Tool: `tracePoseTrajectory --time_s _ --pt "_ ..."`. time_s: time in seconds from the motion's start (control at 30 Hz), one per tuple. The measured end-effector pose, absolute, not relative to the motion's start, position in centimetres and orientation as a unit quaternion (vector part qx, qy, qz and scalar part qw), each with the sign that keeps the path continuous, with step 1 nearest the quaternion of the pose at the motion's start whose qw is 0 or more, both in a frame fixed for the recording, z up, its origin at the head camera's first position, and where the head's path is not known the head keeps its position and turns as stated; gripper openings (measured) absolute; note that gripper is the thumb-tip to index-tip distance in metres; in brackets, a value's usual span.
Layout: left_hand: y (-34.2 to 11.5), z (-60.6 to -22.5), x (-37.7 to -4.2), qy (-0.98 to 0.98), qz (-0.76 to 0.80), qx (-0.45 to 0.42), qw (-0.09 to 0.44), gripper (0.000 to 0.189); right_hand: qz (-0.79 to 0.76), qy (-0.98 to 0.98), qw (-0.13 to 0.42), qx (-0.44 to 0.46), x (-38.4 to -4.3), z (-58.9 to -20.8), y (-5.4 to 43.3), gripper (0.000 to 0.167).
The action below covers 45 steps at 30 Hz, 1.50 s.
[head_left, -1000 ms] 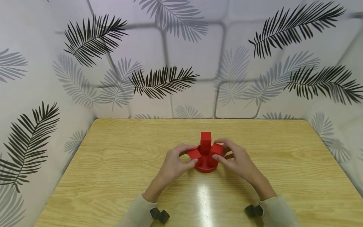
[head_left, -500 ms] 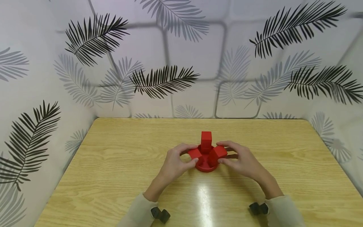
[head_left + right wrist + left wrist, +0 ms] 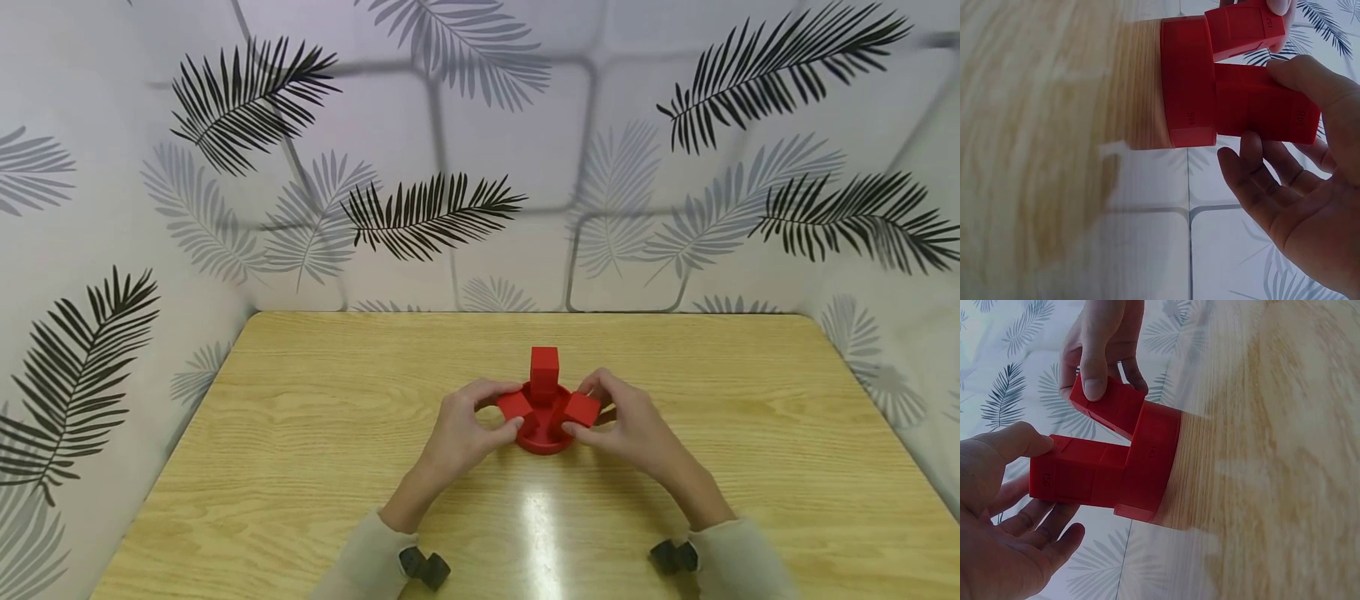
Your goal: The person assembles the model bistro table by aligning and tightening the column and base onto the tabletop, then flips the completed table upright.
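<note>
A round red base (image 3: 543, 447) sits on the table with three red rectangular blocks rising from it. My left hand (image 3: 465, 432) pinches the left block (image 3: 515, 406) between thumb and fingers; that block leans outward. On the other side, my right hand (image 3: 636, 429) grips the right block (image 3: 582, 409), which tilts outward to the right. The back block (image 3: 544, 371) stands upright, touched by neither hand. In the right wrist view, the right block (image 3: 1266, 103) has its lower end at the base (image 3: 1188, 81), with the thumb on one side and fingers on the other.
The wooden table (image 3: 315, 433) runs back to a wall (image 3: 510, 150) patterned with dark and grey leaves. A dark device (image 3: 423, 570) is worn on the left wrist, another dark device (image 3: 672, 557) on the right.
The right hand with its block swung outward to the right, then came slightly back, the block now turned and leaning differently. The left hand and back block stay in place.
</note>
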State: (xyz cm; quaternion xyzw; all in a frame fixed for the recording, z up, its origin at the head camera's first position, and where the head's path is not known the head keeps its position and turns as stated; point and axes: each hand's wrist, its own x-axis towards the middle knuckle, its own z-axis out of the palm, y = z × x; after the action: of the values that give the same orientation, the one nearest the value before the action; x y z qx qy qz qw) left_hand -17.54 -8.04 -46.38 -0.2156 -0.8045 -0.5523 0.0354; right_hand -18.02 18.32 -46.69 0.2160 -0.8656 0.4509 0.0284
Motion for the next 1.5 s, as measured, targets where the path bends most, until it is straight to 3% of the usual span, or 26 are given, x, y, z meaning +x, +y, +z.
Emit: tracePoseTrajectory --time_s 0.3,0.73,1.17,1.5 --pt "-8.0 -46.4 -17.5 -0.807 -0.546 -0.220 0.045 0.039 0.434 -0.872 0.065 0.216 -17.8 -46.9 18.1 0.038" --pt "-8.1 -46.5 -17.6 -0.794 -0.561 -0.233 0.028 0.040 0.433 -0.873 0.053 0.219 -17.7 -46.7 18.3 0.039" --pt "-8.5 -47.7 -18.2 -0.809 -0.545 -0.217 -0.022 0.065 0.454 -0.861 -0.012 0.227 -17.8 -47.9 19.7 0.071" --pt "-8.2 -49.1 -18.6 -0.806 -0.556 -0.187 -0.077 0.077 0.453 -0.860 -0.046 0.230 -18.1 -48.8 19.7 0.079"
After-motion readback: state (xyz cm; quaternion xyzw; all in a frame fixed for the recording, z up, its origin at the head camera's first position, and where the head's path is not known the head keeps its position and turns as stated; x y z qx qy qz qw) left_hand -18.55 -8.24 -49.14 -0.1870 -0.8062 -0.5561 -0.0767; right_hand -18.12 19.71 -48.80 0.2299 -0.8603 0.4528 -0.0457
